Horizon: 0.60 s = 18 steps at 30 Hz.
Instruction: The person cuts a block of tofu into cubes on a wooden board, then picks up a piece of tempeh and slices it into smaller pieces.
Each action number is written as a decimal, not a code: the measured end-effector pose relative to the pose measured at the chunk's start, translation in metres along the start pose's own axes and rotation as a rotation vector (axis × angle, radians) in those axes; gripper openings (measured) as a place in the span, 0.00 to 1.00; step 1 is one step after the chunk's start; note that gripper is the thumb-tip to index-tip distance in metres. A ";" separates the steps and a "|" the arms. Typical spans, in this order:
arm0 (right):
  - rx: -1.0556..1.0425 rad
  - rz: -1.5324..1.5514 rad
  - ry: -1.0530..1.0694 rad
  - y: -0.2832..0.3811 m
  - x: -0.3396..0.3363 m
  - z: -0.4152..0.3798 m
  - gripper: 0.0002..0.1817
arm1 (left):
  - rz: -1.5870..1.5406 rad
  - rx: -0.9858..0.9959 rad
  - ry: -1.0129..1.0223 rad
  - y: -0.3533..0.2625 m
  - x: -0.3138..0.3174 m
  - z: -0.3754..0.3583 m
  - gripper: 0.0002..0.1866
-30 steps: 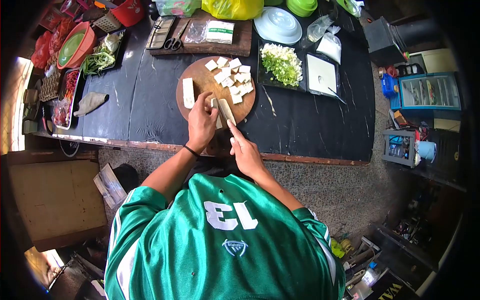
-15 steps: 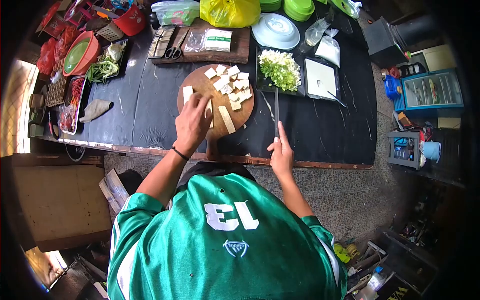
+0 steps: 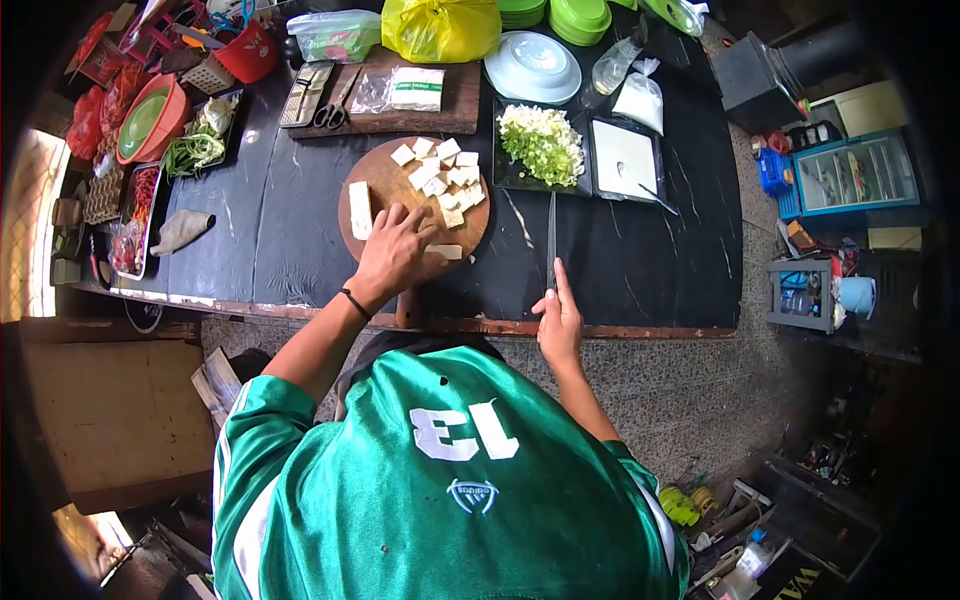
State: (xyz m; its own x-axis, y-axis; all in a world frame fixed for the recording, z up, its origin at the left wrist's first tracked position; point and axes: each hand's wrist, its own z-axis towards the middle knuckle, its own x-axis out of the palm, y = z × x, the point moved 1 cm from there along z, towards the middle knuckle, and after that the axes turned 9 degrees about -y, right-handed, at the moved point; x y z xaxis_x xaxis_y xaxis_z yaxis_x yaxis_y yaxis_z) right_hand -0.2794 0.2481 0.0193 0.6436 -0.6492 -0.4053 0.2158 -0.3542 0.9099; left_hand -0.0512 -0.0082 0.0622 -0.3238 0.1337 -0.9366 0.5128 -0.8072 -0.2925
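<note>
I judge cubing is paused: my left hand (image 3: 393,252) lies spread on the tofu strips (image 3: 437,250) mid-board, centre frame. Right hand (image 3: 558,318), grip closed round the knife (image 3: 551,238), rests it on the surface; next, bring it back.

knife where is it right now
In the head view the knife lies on the dark counter right of the round cutting board, its tip toward the tray of chopped greens, the right hand on its handle.

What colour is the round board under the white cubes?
Brown, like wood: the round cutting board shows best in the head view, under the left hand.
</note>
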 end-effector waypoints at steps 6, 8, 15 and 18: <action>-0.169 -0.119 0.061 0.019 -0.001 0.003 0.32 | -0.018 -0.124 -0.112 -0.017 0.015 -0.017 0.24; -0.140 -0.136 0.104 0.021 -0.001 0.005 0.32 | 0.003 -0.129 -0.143 -0.014 0.031 -0.024 0.23; -0.277 -0.149 0.262 0.045 -0.002 0.012 0.32 | 0.078 -0.317 -0.277 -0.034 0.027 -0.031 0.20; -0.225 -0.187 0.423 0.054 -0.001 0.008 0.33 | 0.082 -0.338 -0.407 -0.042 0.026 -0.034 0.20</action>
State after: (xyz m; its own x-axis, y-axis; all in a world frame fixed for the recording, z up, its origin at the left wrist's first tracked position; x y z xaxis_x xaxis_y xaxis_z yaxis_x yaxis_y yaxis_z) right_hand -0.2743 0.2242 0.0685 0.8097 -0.2432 -0.5340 0.4780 -0.2544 0.8407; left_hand -0.0541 0.0490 0.0433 -0.5198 -0.2104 -0.8280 0.7550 -0.5667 -0.3299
